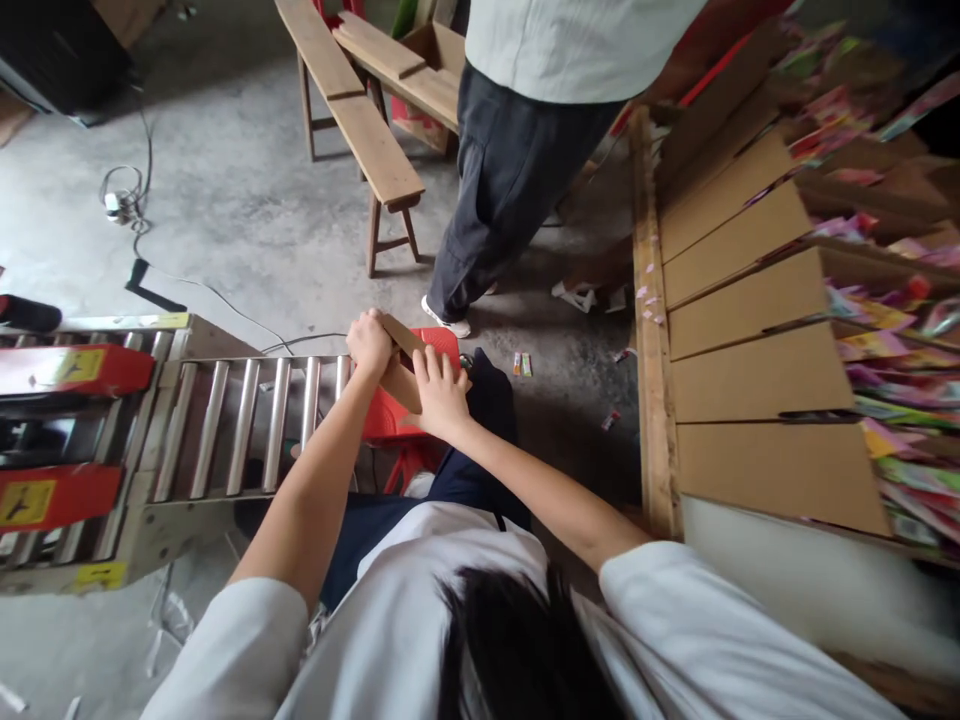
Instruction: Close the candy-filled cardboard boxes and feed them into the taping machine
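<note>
A small brown cardboard piece (401,384) is between my hands, over a red plastic stool (441,342). My left hand (370,343) is closed around its left end, fingers bent. My right hand (442,393) lies on its right side with the fingers spread and touching the cardboard. Part of the cardboard is hidden under both hands, so its full shape does not show.
A roller conveyor (240,425) with red-and-yellow parts stands at the left. Cardboard boxes (772,465) holding colourful packets line a wooden-edged table (656,400) at right. A person (517,160) stands ahead, near a wooden bench (375,145). Small packets (523,364) lie on the floor.
</note>
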Demonstrator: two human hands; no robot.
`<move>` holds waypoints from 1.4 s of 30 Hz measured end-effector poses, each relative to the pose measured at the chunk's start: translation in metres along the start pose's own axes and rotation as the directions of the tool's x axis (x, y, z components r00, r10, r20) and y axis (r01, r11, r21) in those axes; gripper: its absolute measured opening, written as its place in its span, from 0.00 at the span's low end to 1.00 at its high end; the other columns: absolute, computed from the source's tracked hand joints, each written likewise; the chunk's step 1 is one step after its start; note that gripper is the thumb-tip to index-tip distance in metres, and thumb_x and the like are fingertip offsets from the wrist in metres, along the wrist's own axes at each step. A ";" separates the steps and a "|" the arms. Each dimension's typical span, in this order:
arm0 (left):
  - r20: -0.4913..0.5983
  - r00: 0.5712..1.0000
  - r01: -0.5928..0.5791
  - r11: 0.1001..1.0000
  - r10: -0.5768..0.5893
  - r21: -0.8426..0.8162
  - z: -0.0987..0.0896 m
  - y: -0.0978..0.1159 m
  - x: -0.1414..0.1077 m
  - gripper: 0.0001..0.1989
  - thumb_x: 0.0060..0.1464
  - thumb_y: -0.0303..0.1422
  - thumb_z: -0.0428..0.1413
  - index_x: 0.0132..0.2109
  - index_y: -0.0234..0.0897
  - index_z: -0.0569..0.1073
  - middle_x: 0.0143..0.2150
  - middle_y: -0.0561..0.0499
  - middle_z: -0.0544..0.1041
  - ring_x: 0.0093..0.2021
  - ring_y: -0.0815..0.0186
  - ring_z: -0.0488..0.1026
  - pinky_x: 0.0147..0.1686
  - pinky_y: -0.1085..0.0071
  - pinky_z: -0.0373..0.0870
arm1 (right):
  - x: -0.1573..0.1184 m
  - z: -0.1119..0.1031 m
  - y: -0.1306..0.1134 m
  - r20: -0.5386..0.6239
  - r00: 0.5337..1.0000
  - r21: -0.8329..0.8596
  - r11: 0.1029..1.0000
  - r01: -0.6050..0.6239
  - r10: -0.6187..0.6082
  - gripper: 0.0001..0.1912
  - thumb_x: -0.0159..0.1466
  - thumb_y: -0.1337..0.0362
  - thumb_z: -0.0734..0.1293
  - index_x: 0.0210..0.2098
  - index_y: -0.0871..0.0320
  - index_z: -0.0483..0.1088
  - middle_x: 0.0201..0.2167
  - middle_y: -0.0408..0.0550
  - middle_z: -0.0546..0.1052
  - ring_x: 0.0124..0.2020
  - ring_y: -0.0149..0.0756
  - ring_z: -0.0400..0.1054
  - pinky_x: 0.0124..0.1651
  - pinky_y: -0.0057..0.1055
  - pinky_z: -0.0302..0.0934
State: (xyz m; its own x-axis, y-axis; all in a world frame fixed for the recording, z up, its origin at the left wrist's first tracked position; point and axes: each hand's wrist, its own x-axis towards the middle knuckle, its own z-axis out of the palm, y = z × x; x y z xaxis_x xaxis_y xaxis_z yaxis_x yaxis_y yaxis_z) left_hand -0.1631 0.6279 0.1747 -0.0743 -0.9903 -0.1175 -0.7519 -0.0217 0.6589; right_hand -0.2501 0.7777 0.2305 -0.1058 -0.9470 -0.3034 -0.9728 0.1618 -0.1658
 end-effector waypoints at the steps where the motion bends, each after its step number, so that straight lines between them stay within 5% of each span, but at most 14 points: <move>1: -0.013 1.000 0.008 0.997 -0.010 -0.081 -0.005 -0.005 0.001 0.16 0.61 0.25 0.45 0.49 0.36 0.75 0.45 0.40 0.78 0.47 0.54 0.74 0.49 0.61 0.67 | -0.003 0.007 -0.001 -0.030 1.000 -0.039 0.999 0.007 -0.009 0.65 0.50 0.47 0.77 0.73 0.61 0.39 0.74 0.62 0.40 0.71 0.65 0.41 0.65 0.69 0.48; 4: -0.217 0.976 -0.039 0.956 -0.027 -0.292 -0.023 -0.022 -0.011 0.18 0.62 0.24 0.42 0.53 0.35 0.72 0.47 0.42 0.77 0.47 0.62 0.75 0.52 0.65 0.68 | -0.004 0.013 0.006 -0.036 0.998 -0.048 0.998 0.049 -0.051 0.59 0.52 0.45 0.75 0.73 0.55 0.43 0.74 0.58 0.42 0.70 0.63 0.45 0.62 0.66 0.53; 6: -0.336 0.937 -0.195 0.939 0.093 -0.282 -0.031 -0.032 -0.029 0.17 0.64 0.28 0.43 0.55 0.34 0.70 0.53 0.40 0.74 0.55 0.61 0.72 0.60 0.62 0.63 | -0.001 0.007 0.015 -0.010 0.998 -0.024 0.998 0.065 -0.066 0.60 0.51 0.43 0.75 0.73 0.53 0.44 0.74 0.56 0.43 0.69 0.63 0.46 0.61 0.66 0.54; 9: -0.170 0.943 -0.319 0.925 0.287 -0.208 -0.029 -0.044 -0.053 0.29 0.57 0.38 0.58 0.64 0.34 0.63 0.66 0.35 0.64 0.69 0.52 0.57 0.69 0.54 0.49 | 0.003 0.002 0.024 0.036 0.997 -0.007 0.998 0.062 -0.062 0.65 0.48 0.44 0.77 0.74 0.52 0.39 0.74 0.57 0.38 0.70 0.64 0.42 0.61 0.67 0.52; 13: 0.068 0.997 0.041 0.959 -0.023 -0.280 -0.008 -0.055 -0.057 0.60 0.36 0.44 0.71 0.71 0.31 0.51 0.72 0.26 0.47 0.73 0.37 0.42 0.69 0.43 0.43 | 0.000 0.010 0.022 0.062 0.997 -0.010 0.998 0.056 -0.055 0.69 0.47 0.42 0.77 0.74 0.53 0.34 0.74 0.62 0.36 0.71 0.65 0.41 0.62 0.65 0.50; 19: 0.129 0.991 0.032 0.836 0.046 -0.548 0.005 -0.063 -0.039 0.57 0.36 0.44 0.71 0.69 0.36 0.54 0.67 0.33 0.60 0.69 0.44 0.56 0.68 0.49 0.52 | -0.003 0.020 0.022 -0.022 0.999 -0.104 0.994 0.032 -0.034 0.60 0.50 0.48 0.77 0.73 0.46 0.41 0.74 0.64 0.35 0.71 0.66 0.40 0.60 0.63 0.50; 22: 0.093 0.995 0.042 0.692 0.036 -0.721 0.009 -0.063 -0.050 0.50 0.45 0.46 0.67 0.70 0.39 0.53 0.69 0.36 0.59 0.69 0.50 0.57 0.67 0.55 0.56 | -0.002 0.018 0.029 -0.041 0.999 -0.054 0.999 0.005 -0.007 0.59 0.49 0.48 0.77 0.72 0.42 0.43 0.73 0.63 0.40 0.69 0.66 0.44 0.58 0.62 0.53; 24: 0.010 0.984 0.113 0.575 -0.179 -0.811 0.024 -0.063 -0.071 0.41 0.56 0.49 0.59 0.69 0.40 0.53 0.69 0.38 0.59 0.69 0.55 0.58 0.67 0.59 0.56 | 0.000 0.016 0.037 -0.101 0.995 -0.031 0.999 0.008 -0.011 0.58 0.49 0.49 0.77 0.72 0.42 0.47 0.71 0.62 0.45 0.67 0.64 0.49 0.58 0.60 0.55; 26: 0.049 0.885 0.270 0.423 -0.463 -0.865 0.047 -0.060 -0.098 0.32 0.62 0.49 0.52 0.67 0.38 0.58 0.68 0.37 0.61 0.68 0.58 0.60 0.67 0.60 0.57 | 0.004 0.013 0.048 -0.130 0.991 0.009 1.000 0.019 -0.017 0.56 0.48 0.50 0.77 0.71 0.42 0.49 0.70 0.59 0.49 0.66 0.62 0.52 0.59 0.59 0.55; 28: 0.256 0.765 0.447 0.203 -0.591 -0.871 0.074 -0.052 -0.124 0.28 0.63 0.49 0.50 0.61 0.35 0.64 0.64 0.36 0.67 0.65 0.56 0.64 0.63 0.59 0.63 | 0.011 0.009 0.064 -0.101 0.994 0.077 0.996 0.045 -0.038 0.56 0.48 0.51 0.77 0.71 0.43 0.50 0.71 0.57 0.49 0.67 0.60 0.52 0.62 0.60 0.54; 30: 0.438 0.714 0.524 0.003 -0.546 -0.851 0.097 -0.040 -0.140 0.26 0.64 0.50 0.47 0.57 0.35 0.68 0.59 0.37 0.72 0.61 0.55 0.69 0.59 0.59 0.68 | 0.021 0.005 0.081 -0.051 0.996 0.166 0.982 0.087 -0.079 0.56 0.47 0.51 0.77 0.71 0.45 0.51 0.71 0.55 0.50 0.69 0.58 0.51 0.65 0.58 0.52; 35: 0.572 0.733 0.444 -0.378 -0.367 -0.812 0.108 -0.014 -0.137 0.32 0.62 0.56 0.41 0.55 0.37 0.73 0.57 0.41 0.75 0.57 0.53 0.73 0.56 0.58 0.71 | 0.036 0.001 0.107 -0.036 0.993 0.341 0.933 0.115 -0.110 0.56 0.47 0.52 0.77 0.71 0.47 0.52 0.71 0.54 0.50 0.70 0.54 0.50 0.70 0.53 0.49; 39: 0.586 0.712 0.449 -0.391 -0.387 -0.804 0.084 -0.011 -0.132 0.34 0.62 0.57 0.40 0.58 0.37 0.72 0.57 0.40 0.76 0.56 0.53 0.74 0.53 0.59 0.73 | 0.027 0.003 0.101 -0.075 0.993 0.395 0.911 0.116 -0.094 0.57 0.45 0.53 0.77 0.70 0.49 0.54 0.71 0.56 0.52 0.70 0.55 0.51 0.70 0.52 0.49; 42: 0.502 0.761 0.386 -0.336 -0.410 -0.859 0.054 -0.020 -0.137 0.34 0.63 0.57 0.39 0.61 0.40 0.70 0.59 0.42 0.75 0.58 0.54 0.73 0.54 0.60 0.72 | 0.016 -0.006 0.077 -0.140 0.980 0.392 0.901 0.187 -0.142 0.57 0.46 0.52 0.78 0.71 0.48 0.52 0.72 0.55 0.51 0.70 0.54 0.50 0.69 0.51 0.49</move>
State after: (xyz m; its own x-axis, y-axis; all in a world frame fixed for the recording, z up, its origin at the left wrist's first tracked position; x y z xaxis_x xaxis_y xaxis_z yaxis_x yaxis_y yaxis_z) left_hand -0.1733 0.7710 0.1376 -0.0770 -0.6758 -0.7330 0.7867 -0.4929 0.3718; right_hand -0.3282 0.7730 0.2187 0.0056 -0.9898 -0.1420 -0.8151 0.0777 -0.5741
